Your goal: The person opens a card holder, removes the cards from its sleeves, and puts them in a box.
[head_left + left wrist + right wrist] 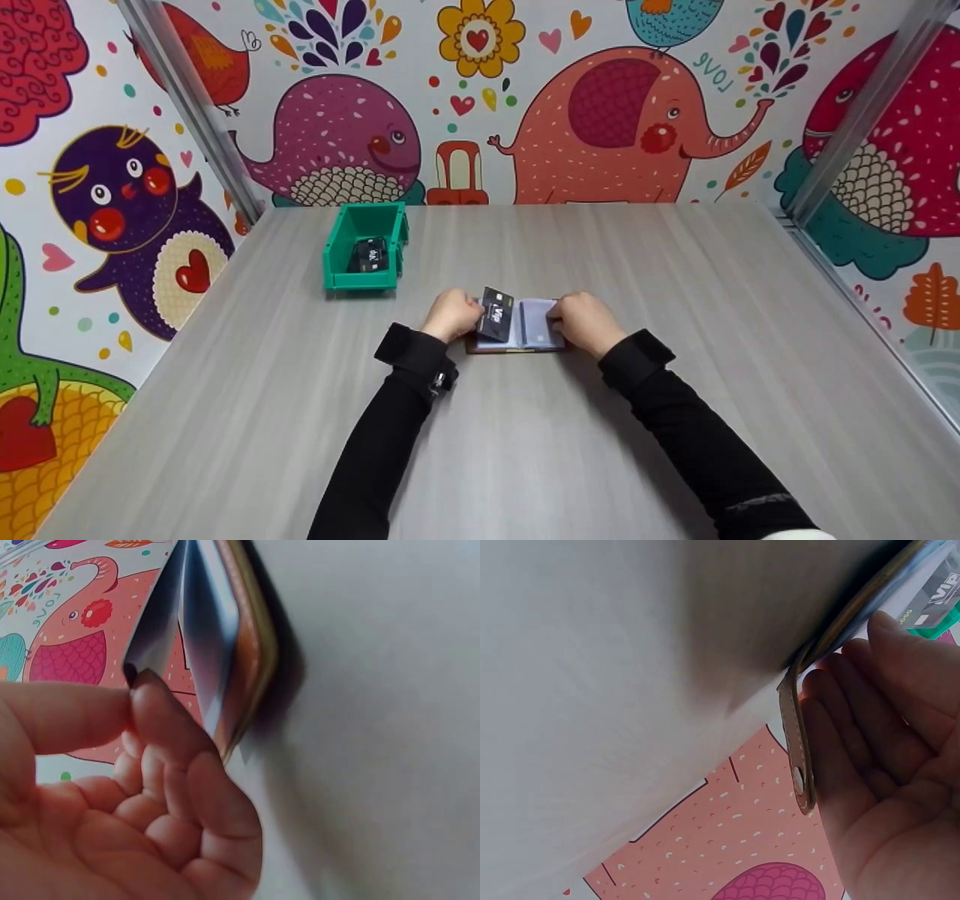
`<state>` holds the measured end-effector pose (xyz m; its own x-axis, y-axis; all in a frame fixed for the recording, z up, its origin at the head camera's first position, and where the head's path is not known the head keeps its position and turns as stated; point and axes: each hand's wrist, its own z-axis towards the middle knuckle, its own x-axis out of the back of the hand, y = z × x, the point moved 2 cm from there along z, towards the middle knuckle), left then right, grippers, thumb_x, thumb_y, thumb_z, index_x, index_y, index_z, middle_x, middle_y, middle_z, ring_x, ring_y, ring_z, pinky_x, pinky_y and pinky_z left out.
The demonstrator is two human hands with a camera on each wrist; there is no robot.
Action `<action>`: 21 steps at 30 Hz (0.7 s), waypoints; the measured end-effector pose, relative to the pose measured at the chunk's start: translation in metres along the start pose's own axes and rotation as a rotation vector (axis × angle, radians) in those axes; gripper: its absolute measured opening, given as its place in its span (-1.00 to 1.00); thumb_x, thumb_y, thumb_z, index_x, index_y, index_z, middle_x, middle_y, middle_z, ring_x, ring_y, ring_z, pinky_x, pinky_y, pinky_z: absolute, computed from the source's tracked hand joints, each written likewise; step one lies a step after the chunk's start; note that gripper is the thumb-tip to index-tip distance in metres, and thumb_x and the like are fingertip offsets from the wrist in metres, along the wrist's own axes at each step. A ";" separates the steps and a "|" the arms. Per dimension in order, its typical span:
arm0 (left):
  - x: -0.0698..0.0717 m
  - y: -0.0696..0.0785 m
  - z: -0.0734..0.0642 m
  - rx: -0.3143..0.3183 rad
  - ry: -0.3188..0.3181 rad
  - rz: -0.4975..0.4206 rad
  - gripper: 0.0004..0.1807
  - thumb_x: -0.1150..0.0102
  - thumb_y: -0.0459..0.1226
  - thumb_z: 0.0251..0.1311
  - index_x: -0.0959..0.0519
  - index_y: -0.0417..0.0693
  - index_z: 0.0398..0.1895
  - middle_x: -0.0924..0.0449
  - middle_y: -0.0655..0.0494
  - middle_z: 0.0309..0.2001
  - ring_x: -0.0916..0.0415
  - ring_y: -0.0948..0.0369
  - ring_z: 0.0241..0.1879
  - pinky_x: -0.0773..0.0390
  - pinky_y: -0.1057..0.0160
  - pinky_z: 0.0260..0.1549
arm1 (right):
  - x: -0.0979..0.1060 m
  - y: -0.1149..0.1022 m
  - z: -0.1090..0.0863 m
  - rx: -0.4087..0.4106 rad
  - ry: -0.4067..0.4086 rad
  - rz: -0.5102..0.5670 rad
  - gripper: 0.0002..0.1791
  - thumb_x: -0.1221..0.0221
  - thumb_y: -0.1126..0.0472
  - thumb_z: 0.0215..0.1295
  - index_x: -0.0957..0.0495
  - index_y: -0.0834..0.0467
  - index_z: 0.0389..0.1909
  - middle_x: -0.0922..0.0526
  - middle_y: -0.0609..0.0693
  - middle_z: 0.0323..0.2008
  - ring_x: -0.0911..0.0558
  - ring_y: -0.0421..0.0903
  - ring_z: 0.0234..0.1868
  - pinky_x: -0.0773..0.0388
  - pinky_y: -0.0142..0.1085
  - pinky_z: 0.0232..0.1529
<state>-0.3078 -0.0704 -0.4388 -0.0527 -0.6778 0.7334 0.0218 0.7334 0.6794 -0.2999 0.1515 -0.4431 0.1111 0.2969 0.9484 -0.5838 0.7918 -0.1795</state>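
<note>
A black card [496, 315] printed "VIP" is pinched by its left edge between the thumb and forefinger of my left hand [454, 313]. It stands tilted over the left side of an open card holder [541, 327] with clear plastic sleeves. In the left wrist view the card [156, 626] angles away from the sleeves. My right hand [589, 322] holds the holder's right edge, thumb on top and fingers alongside and beneath. A brown snap strap [796, 746] hangs off that edge in the right wrist view. How far the card sits in a sleeve cannot be told.
A green bin [360, 282] with several black cards [369, 255] inside stands at the back left of the wood-grain table [480, 450]. Behind the table rises a wall with cartoon animals [600, 127]. Metal posts [199, 112] stand at the back corners.
</note>
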 end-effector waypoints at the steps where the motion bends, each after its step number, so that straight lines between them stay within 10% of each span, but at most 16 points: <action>1: 0.001 -0.001 0.000 0.001 0.002 -0.001 -0.59 -0.05 -0.38 0.17 -0.21 0.02 -0.79 -0.31 0.10 -0.61 -0.33 0.14 -0.49 -0.38 0.27 -0.43 | 0.000 0.000 0.000 0.004 0.004 0.002 -0.91 -0.37 0.47 0.03 -0.70 0.23 -0.47 -0.68 0.15 -0.44 -0.64 0.09 -0.39 -0.56 -0.06 -0.31; 21: 0.045 -0.032 -0.002 0.061 0.073 -0.001 -0.69 -0.08 -0.29 0.25 -0.35 -0.04 -0.66 -0.35 0.08 -0.54 -0.37 0.10 -0.43 -0.42 0.15 -0.36 | -0.001 0.000 0.001 -0.016 -0.022 0.010 -0.91 -0.36 0.47 0.07 -0.72 0.24 -0.42 -0.71 0.13 -0.40 -0.65 0.06 -0.36 -0.58 -0.07 -0.27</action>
<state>-0.3090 -0.1248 -0.4278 0.0199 -0.6791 0.7338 -0.0397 0.7328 0.6793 -0.3007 0.1503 -0.4437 0.0876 0.2935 0.9519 -0.5716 0.7974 -0.1933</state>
